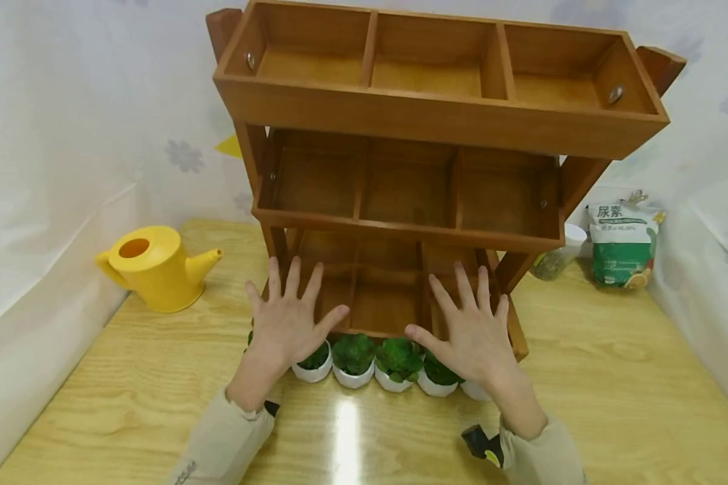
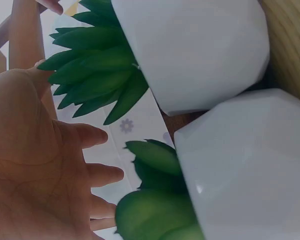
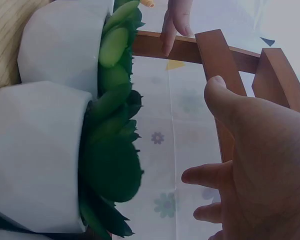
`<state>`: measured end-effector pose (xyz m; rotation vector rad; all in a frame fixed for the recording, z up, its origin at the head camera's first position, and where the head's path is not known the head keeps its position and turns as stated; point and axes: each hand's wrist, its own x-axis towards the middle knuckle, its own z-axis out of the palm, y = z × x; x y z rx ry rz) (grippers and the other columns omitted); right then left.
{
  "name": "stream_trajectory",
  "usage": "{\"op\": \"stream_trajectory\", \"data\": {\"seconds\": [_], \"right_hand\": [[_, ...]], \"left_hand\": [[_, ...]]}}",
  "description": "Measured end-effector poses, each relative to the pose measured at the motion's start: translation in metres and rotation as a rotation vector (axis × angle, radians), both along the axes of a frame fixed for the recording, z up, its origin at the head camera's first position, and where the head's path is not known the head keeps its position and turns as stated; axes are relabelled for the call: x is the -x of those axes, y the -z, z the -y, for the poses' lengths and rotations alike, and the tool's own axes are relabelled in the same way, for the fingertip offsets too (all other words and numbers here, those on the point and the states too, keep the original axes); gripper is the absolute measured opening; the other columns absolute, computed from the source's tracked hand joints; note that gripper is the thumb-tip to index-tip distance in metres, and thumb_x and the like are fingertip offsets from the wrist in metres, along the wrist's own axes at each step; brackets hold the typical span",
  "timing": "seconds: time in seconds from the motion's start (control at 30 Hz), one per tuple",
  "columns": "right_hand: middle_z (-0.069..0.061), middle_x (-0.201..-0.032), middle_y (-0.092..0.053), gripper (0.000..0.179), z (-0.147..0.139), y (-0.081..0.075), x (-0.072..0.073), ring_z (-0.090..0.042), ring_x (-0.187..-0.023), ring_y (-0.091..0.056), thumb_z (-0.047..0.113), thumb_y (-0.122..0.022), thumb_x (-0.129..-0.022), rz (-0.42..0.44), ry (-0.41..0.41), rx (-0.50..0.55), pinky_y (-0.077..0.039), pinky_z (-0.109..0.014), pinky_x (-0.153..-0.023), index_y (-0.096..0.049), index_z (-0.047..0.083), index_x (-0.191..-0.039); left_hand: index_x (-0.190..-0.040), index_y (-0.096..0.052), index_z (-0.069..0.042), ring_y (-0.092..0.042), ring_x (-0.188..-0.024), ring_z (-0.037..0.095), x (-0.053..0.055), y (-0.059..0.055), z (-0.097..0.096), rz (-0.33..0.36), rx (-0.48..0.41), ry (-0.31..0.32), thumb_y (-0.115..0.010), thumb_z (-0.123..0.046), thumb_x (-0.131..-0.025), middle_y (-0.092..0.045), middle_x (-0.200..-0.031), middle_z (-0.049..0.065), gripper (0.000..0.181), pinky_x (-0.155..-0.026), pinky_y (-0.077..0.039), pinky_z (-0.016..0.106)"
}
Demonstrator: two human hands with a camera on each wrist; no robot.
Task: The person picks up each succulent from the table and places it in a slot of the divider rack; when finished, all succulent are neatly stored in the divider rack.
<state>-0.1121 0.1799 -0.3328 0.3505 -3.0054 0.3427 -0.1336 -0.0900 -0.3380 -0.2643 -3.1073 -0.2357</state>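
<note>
Both hands hover palm down with fingers spread, above a row of several small succulents in white faceted pots [image 1: 354,377]. My left hand [image 1: 286,323] is over the left end of the row, holding nothing. Over the right end is my right hand [image 1: 474,333], also holding nothing and partly hiding the pots there. Behind the row stands a brown wooden three-tier shelf [image 1: 437,114], each tier split into compartments. In the left wrist view, a white pot [image 2: 230,165] and green succulent leaves [image 2: 95,65] lie beside the palm. The right wrist view shows similar pots [image 3: 35,155] near the palm.
A yellow watering can [image 1: 158,269] stands on the wooden table [image 1: 127,384] at the left. To the right of the shelf are a clear jar with a white lid [image 1: 559,252] and a green-and-white bag [image 1: 623,242]. White patterned sheeting [image 1: 54,135] surrounds the table.
</note>
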Motion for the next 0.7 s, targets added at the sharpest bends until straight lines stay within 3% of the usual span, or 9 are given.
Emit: {"op": "stream_trajectory", "data": {"seconds": [0.47, 0.6, 0.7], "right_hand": [[-0.021, -0.158, -0.009, 0.090, -0.006, -0.004, 0.000, -0.048, -0.141, 0.009, 0.071, -0.050, -0.085, 0.007, -0.011, 0.004, -0.004, -0.080, -0.098, -0.029, 0.016, -0.152], [-0.022, -0.157, -0.011, 0.088, -0.009, -0.006, 0.000, -0.050, -0.141, 0.006, 0.069, -0.051, -0.086, 0.016, -0.020, 0.022, -0.006, -0.080, -0.098, -0.031, 0.014, -0.151], [-0.024, -0.156, -0.016, 0.084, -0.013, -0.008, 0.000, -0.053, -0.140, 0.002, 0.063, -0.054, -0.088, 0.014, -0.033, 0.080, -0.008, -0.079, -0.098, -0.034, 0.010, -0.150]], "left_hand": [[-0.155, -0.019, -0.019, 0.006, -0.142, 0.047, 0.003, 0.003, 0.004, 0.011, -0.018, -0.015, -0.034, -0.071, -0.091, -0.012, -0.158, 0.020, 0.083, -0.103, -0.004, 0.076], [-0.154, -0.017, -0.009, 0.001, -0.140, 0.053, 0.006, 0.002, 0.013, 0.024, -0.084, -0.048, -0.035, -0.066, -0.094, -0.013, -0.155, 0.027, 0.085, -0.101, -0.007, 0.078], [-0.152, -0.015, 0.003, -0.010, -0.137, 0.056, 0.011, -0.001, 0.027, 0.020, -0.185, -0.073, -0.041, -0.058, -0.096, -0.014, -0.152, 0.033, 0.087, -0.101, -0.015, 0.076]]}}
